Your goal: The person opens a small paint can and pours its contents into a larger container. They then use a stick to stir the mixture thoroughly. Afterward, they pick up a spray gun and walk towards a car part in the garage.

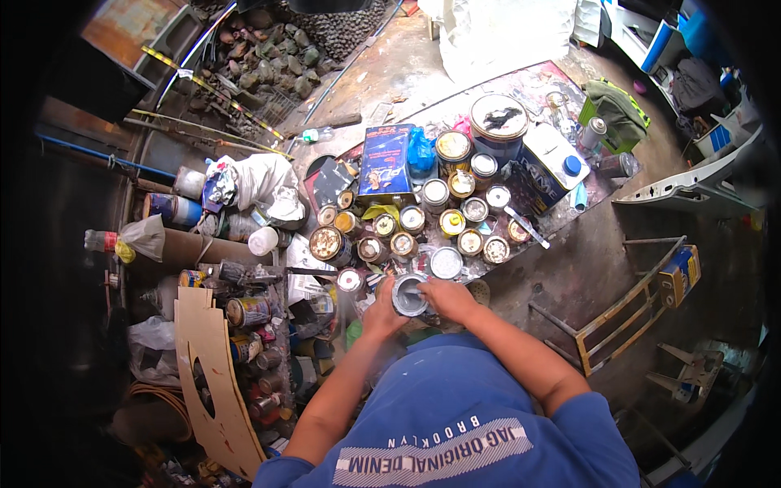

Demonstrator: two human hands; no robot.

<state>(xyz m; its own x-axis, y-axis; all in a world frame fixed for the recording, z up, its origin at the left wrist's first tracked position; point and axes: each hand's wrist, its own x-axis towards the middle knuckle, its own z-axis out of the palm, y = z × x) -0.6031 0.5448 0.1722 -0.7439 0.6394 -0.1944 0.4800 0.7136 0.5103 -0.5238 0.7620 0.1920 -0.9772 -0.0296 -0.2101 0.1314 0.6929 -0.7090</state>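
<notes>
My left hand (382,301) is closed round the side of a small open can (404,306) of grey paint, at the front edge of a paint-spattered table (552,80). My right hand (447,298) is closed on a thin mixing stick (416,291) that dips into the can. Just behind them stand a lidded can with a white top (446,263), a smaller pale-topped can (350,280) and several used paint cans (325,244). A pale flat stick (525,226) lies among the cans to the right.
A blue rectangular tin (382,163), a large can (499,122) and a white jug (555,156) stand further back. Cluttered cans, bags and a cut board (207,374) fill my left. A metal frame (618,317) and a detached panel (675,187) are at right; rubble (268,57) lies beyond.
</notes>
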